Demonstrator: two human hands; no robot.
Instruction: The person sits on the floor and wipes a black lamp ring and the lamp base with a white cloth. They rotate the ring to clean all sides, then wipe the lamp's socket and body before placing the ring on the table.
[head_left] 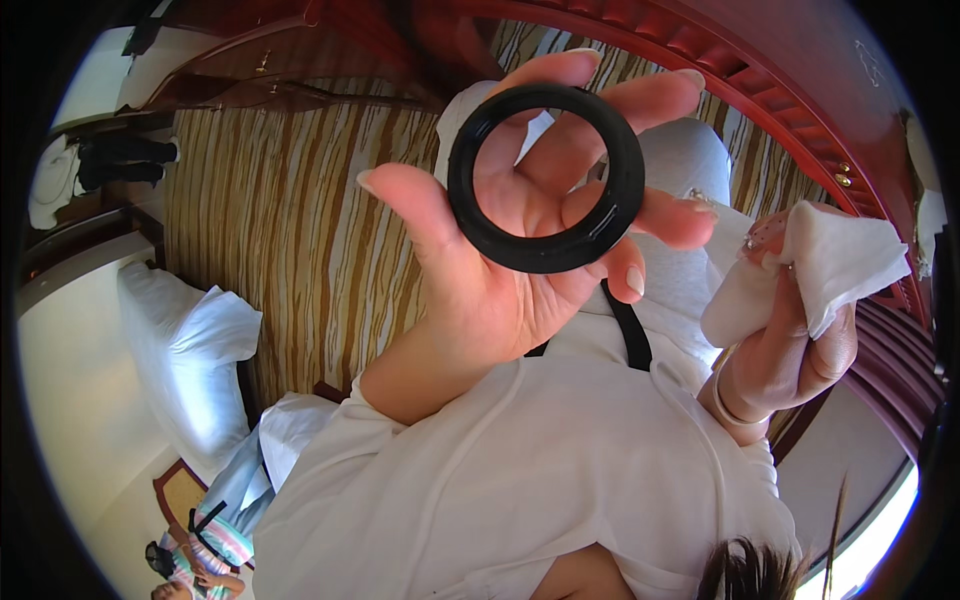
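Two bare hands are raised before a white shirt [590, 440], the left hand [512, 208] presenting a black ring [624, 165] to the camera. Its fingers [652, 100] are spread wide and slightly bent, the ring resting across palm and fingers rather than clenched. Thick, round and glossy, the ring shows pale glints along its lower band, with the palm visible through its centre. At right, the right hand [795, 345] pinches a folded white cloth [840, 258], fingers closed, well apart from the ring.
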